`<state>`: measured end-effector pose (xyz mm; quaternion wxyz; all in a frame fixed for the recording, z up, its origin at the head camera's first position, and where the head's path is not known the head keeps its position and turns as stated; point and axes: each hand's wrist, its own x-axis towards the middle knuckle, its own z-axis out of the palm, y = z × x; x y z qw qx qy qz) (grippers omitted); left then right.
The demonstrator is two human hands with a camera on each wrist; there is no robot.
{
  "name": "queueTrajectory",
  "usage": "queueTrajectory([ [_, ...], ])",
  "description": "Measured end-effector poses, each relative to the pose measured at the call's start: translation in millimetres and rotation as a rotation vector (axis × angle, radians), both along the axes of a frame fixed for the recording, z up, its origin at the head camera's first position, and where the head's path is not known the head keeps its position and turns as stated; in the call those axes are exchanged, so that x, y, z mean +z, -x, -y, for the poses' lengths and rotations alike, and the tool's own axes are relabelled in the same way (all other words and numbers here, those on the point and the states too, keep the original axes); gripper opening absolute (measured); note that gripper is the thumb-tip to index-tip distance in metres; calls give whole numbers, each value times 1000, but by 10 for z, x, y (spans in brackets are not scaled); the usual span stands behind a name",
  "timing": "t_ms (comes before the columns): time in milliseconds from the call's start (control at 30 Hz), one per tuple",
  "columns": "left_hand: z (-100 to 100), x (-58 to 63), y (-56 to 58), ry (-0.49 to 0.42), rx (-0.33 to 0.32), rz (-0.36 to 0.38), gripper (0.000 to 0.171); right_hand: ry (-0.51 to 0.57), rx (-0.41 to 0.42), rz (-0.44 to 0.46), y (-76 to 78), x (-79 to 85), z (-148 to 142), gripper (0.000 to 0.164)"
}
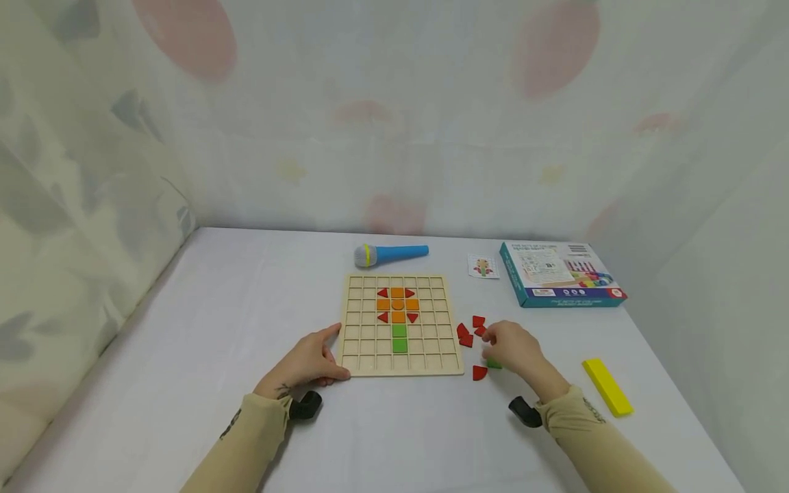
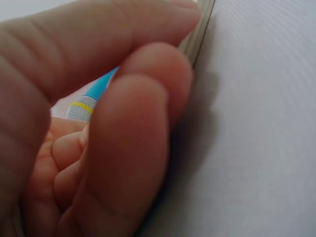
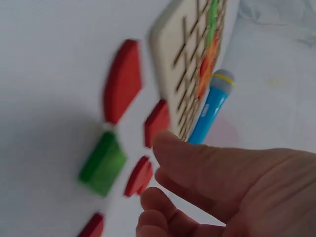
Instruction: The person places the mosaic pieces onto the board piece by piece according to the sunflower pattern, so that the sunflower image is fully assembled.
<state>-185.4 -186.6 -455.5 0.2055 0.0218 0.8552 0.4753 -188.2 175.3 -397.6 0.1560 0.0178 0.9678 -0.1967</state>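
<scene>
A wooden grid board [image 1: 364, 348] lies on the white table in the head view. Orange squares [image 1: 383, 305], an orange round piece, red triangles [image 1: 412, 318] and green squares [image 1: 400, 345] sit in its cells. My left hand [image 1: 313, 358] touches the board's left edge and front left corner with its fingertips. On the right, my right hand [image 1: 514, 348] hovers over loose pieces, its thumb and fingers apart and no piece seen between them. Below and beside it lie a green block [image 3: 104, 164] and several red pieces [image 3: 122, 81], some with a curved edge.
Behind the board lies a blue toy microphone [image 1: 401, 253]. A small pattern card [image 1: 483, 266] and a flat game box [image 1: 562, 275] are at the back right. Near the right edge lies a yellow bar [image 1: 607, 387]. Cloth curtains [image 1: 394, 137] surround the table.
</scene>
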Motion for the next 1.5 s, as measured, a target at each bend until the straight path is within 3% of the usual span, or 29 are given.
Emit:
queueTrajectory([
  [167,3,-5,-3,4,3,2,108,-38,30,57,-51,-132,-134,25],
  [333,4,-24,-2,-4,-4,-6,108,-42,49,24,-51,-207,-175,15],
  [433,12,-39,-2,-4,-21,-14,108,-10,28,-11,-30,-193,-164,18],
  [533,23,-53,-5,-3,-36,-18,107,108,-36,-69,13,-139,-106,17],
  [667,31,-62,-5,-12,-42,-24,108,379,-113,-107,71,-54,93,17],
  [800,32,-59,-5,-19,-43,-26,108,614,-144,-12,92,-73,407,14],
  [900,28,-48,-7,-21,-43,-26,108,691,-135,73,78,-165,637,11],
  [1033,17,-24,-12,-23,-38,-23,108,703,-91,123,40,-297,862,9],
  [1200,15,-10,-16,-16,-43,-25,107,686,-49,101,23,-421,991,8],
  [1500,22,5,-13,-20,-30,-19,108,589,-9,25,7,-409,1116,14],
])
